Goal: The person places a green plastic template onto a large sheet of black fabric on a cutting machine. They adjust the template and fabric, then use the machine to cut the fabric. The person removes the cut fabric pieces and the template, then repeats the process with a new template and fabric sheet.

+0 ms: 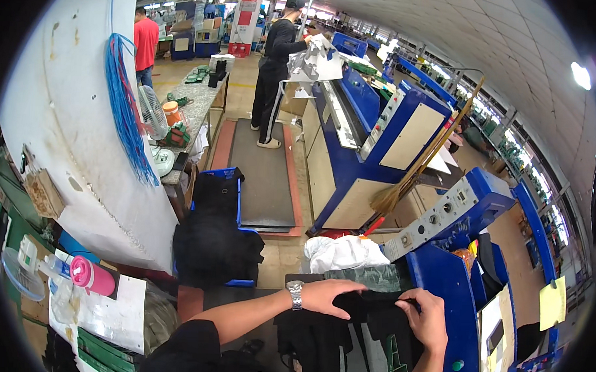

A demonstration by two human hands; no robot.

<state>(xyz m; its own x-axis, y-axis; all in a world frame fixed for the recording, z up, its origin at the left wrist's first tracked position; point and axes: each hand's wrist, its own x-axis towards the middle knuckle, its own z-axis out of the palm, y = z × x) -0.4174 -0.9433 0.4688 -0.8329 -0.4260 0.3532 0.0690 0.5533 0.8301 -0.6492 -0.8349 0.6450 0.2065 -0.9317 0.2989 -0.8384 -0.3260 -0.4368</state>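
While our left hand (327, 297) spread wide over black cloth (382, 311), our right hand (426, 318) pinched it.
Looked matte, dark; grey strips (373, 354) alongside.

My left hand (327, 296), thumb and fingers spread, is over the black cloth (309, 337) near me; my right hand (428, 318) bends its fingertips to the cloth's far edge, though I can't tell whether they pinch it. Just beyond lies a white cloth (345, 254). To my left are blue crates (239, 203) of black fabric (214, 239) and, nearer, a pink tumbler (94, 276). Farther off, a person in black (276, 70) stands left of a blue machine (416, 92).
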